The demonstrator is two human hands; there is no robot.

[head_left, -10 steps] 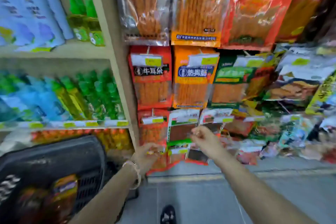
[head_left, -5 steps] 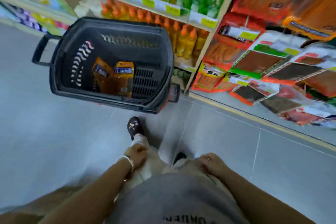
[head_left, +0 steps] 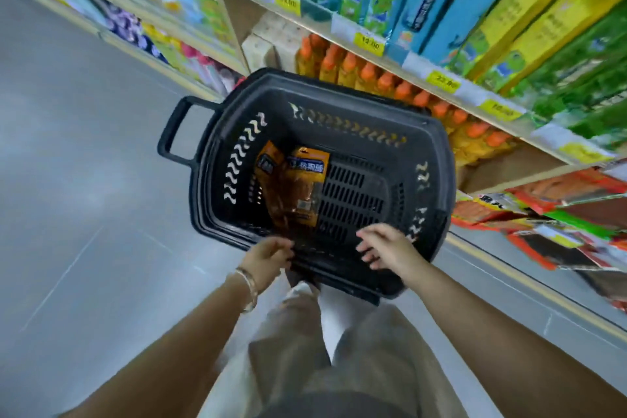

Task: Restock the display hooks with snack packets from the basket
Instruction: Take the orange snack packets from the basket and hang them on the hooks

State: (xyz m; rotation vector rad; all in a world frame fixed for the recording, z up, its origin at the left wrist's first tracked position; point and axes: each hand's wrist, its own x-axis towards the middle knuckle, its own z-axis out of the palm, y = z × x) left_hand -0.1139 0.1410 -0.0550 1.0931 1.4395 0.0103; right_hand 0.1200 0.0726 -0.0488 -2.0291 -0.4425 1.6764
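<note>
A black plastic basket [head_left: 437, 180] stands on the grey floor in front of me. Inside it lie orange snack packets [head_left: 298, 187], one with a blue label. My left hand [head_left: 268, 258] hovers at the basket's near rim with loosely curled fingers and holds nothing. My right hand [head_left: 383, 244] reaches over the near rim, fingers spread and relaxed, also holding nothing. Snack packets hanging on the display hooks [head_left: 549, 214] show at the right edge.
Shelves with orange-capped bottles [head_left: 373, 78] and blue, yellow and green boxes [head_left: 475, 10] run behind the basket. The basket's handle [head_left: 173, 132] sticks out to the left. Grey floor [head_left: 84, 180] lies to the left. My legs are below the hands.
My view dropped from the hanging display to the basket. Both hands left the hung packets, came down to my knees, and now reach forward over the basket's near rim.
</note>
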